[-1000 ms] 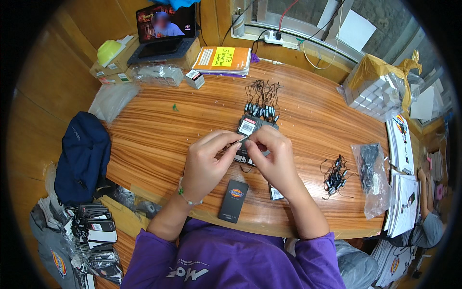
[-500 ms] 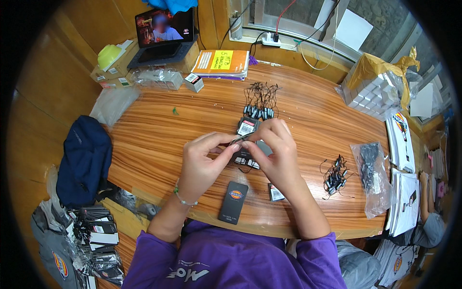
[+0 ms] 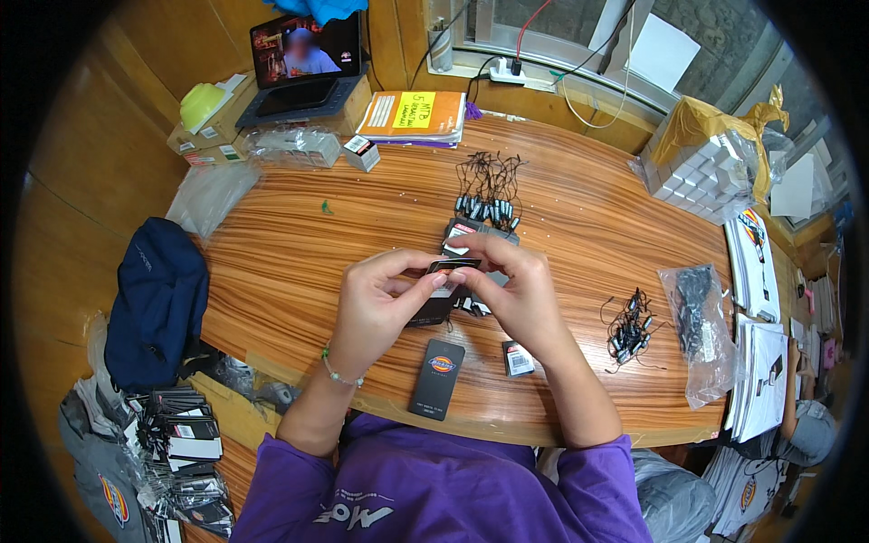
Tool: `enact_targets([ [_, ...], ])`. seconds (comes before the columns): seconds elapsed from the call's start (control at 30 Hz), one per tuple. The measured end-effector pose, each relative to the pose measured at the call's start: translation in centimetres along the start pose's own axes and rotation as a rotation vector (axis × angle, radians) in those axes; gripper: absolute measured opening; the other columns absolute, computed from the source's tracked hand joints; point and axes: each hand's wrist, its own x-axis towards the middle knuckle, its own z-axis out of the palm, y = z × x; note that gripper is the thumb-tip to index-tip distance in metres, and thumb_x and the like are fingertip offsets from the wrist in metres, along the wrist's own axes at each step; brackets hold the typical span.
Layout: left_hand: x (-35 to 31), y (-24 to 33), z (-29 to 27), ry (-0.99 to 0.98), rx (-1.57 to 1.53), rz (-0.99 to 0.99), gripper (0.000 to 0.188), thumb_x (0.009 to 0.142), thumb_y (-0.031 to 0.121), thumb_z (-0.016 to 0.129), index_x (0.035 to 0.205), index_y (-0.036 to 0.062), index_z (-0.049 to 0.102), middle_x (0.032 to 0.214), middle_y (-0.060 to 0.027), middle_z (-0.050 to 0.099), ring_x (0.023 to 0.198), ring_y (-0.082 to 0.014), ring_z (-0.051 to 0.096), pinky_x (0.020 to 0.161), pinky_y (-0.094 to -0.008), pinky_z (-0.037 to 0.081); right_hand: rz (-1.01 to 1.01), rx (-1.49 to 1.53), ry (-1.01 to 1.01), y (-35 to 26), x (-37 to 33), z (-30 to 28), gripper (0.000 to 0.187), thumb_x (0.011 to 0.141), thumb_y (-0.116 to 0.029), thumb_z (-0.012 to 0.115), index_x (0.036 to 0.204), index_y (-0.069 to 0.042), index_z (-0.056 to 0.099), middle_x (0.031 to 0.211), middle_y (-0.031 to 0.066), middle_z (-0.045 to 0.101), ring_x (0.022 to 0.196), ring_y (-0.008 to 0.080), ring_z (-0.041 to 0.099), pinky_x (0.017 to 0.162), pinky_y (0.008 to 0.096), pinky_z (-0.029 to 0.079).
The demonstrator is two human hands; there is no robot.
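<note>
Both the left hand (image 3: 385, 303) and right hand (image 3: 516, 294) pinch one dark tag (image 3: 450, 269) above the tabletop's middle, finished strung tags (image 3: 489, 195) toward the far edge, loose strings (image 3: 629, 330) still waiting right

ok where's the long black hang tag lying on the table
In the head view the black hang tag lies flat near the table's front edge, just below the left hand and left of a small barcode tag.
</note>
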Motion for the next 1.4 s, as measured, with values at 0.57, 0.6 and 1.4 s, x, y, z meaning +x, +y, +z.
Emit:
enact_targets([
  [0.57,0.5,-0.1,0.4,-0.057,0.71,0.794,0.017,0.066,-0.001,0.064,0.082,0.0045,0.066,0.077,-0.0062,0.062,0.073,-0.0212,0.062,0.062,-0.0296,0.05,0.16,0.646,-0.077,1.8,0.5,-0.7,0.009,0.085,-0.006,0.054,0.083,0.001,0.06,0.085,0.0043,0.059,0.082,0.0103,0.053,0.076,0.0222,0.041],
  [0.6,0.6,-0.2,0.5,-0.108,0.72,0.83,0.017,0.066,-0.001,0.064,0.082,0.0047,0.066,0.077,-0.0058,0.062,0.073,-0.0208,0.062,0.062,-0.0297,0.05,0.171,0.675,-0.025,1.8,0.5,-0.7,0.01,0.086,-0.006,0.053,0.082,0.001,0.06,0.086,0.0046,0.059,0.084,0.0106,0.053,0.077,0.022,0.041],
  [1.4,0.7,-3.8,-4.9,-0.157,0.273,-0.086,0.054,0.077,0.019,0.067,0.124,0.0033,0.045,0.109,-0.0088,0.057,0.101,-0.0175,0.051,0.083,-0.0294,0.04,-0.014,1.078,-0.023,-3.2,-1.5,-3.9,0.016,0.091,-0.017,0.051,0.092,-0.001,0.049,0.072,0.0074,0.054,0.063,0.0111,0.048,0.059,0.0214,0.038],
])
